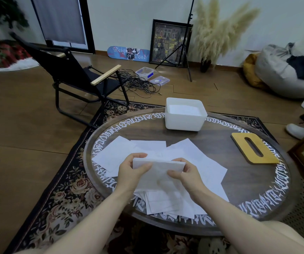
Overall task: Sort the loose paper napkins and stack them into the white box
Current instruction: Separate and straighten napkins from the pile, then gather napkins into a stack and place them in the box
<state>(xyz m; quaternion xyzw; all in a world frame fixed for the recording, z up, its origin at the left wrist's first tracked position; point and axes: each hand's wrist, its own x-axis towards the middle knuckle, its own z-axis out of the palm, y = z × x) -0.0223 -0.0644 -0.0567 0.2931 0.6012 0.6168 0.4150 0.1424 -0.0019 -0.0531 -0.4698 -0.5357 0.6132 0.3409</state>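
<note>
Just above the near edge of the round table (pixel 221 143), at 6 o'clock, you hold a small gathered stack of napkins (pixel 159 170) between both hands. Your left hand (pixel 132 168) grips its left end, with the thumb on top and the fingers curled behind. Your right hand (pixel 183 173) pinches the right end in the same way. The edges of this stack look almost even, so I judge that you are squaring it before it goes to the box.

Under your hands and around them, many loose napkins (pixel 202 162) lie spread over the table, from about 9 o'clock through the middle to 4 o'clock. They overlap at different angles, and some reach the near rim. This part is not sorted yet, and it seems the bigger part of the work.

Farther, at about 2 o'clock, a wooden lid (pixel 254 148) with a slot lies flat on the table, apart from the napkins.

Farthest, at 12 o'clock near the far rim, stands the white box (pixel 185 121), open. Something white and flat shows inside it, probably napkins already stacked, but how many I cannot tell.

So my estimate: the task is started, perhaps one portion is in, one portion is in your hands, and most remains on the table.
</note>
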